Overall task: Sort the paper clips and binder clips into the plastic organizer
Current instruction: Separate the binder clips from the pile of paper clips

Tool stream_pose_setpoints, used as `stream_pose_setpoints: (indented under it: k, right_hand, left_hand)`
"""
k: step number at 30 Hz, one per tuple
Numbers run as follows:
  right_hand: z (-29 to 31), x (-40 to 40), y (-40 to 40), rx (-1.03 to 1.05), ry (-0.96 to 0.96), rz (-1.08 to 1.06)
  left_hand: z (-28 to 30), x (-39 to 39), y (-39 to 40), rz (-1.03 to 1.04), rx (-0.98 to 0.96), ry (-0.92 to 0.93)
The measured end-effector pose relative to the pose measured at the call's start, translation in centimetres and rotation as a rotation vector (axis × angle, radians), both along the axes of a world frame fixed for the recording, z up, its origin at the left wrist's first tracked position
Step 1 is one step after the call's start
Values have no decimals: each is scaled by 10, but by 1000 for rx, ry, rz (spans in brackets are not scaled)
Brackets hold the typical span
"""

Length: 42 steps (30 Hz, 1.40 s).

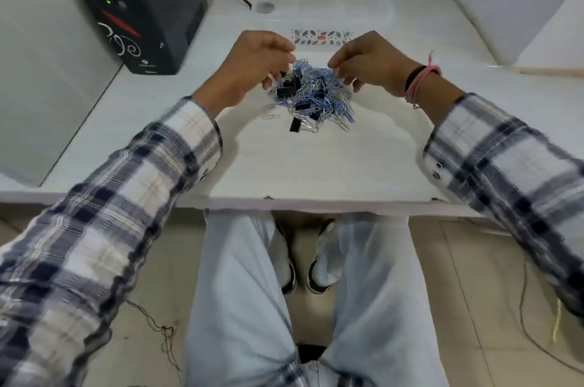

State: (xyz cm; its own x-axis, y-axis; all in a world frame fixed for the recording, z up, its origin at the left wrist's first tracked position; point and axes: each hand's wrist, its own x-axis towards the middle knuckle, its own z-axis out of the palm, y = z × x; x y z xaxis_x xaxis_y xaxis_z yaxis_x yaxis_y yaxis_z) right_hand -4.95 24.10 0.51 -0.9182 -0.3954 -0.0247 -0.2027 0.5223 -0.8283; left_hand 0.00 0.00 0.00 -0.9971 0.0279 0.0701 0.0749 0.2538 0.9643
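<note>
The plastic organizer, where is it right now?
In the head view, the clear plastic organizer sits at the table's far edge, beyond the clip pile and both hands, right of the black box.

The paper clips [328, 92] are thin glossy wire, blue and silver; the binder clips [295, 125] among them look matt black. The desk [316, 165] is smooth, pale laminate. The black box [148, 13] at ten o'clock is matt plastic. The sleeves [126, 212] are woven checked cloth.

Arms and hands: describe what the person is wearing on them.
Both arms are in long plaid sleeves, checked in white, navy and grey, with the cuffs pushed up short of the wrists. The right sleeve shows small buttons at its cuff. The left sleeve matches it. The right wrist wears a black band and pink threads with loose ends. The left hand and right hand are bare, without gloves.
</note>
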Motion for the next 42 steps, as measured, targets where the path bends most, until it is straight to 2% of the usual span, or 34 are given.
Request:
stream_pose_setpoints:
  k: [4,11,16,25,35,42]
  right_hand:
    - [5,-22,2,263,38,132]
    - [-5,-33,3,235,4,212]
    - [-6,-38,-1,253,26,243]
    - [-23,-37,1,122,127,251]
    - [-27,-30,-8,242,284,279]
    - [-31,-30,-11,190,304,235]
  left_hand:
    - [-9,-21,-2,-102,-203,-31]
    - [-20,-34,-4,-212,-338,3]
    - [-29,-39,-5,-223,-277,31]
    - [-36,-41,-13,-167,-35,64]
    - [-35,-45,-11,-147,26,173]
    - [-33,-46,-14,-69,94,173]
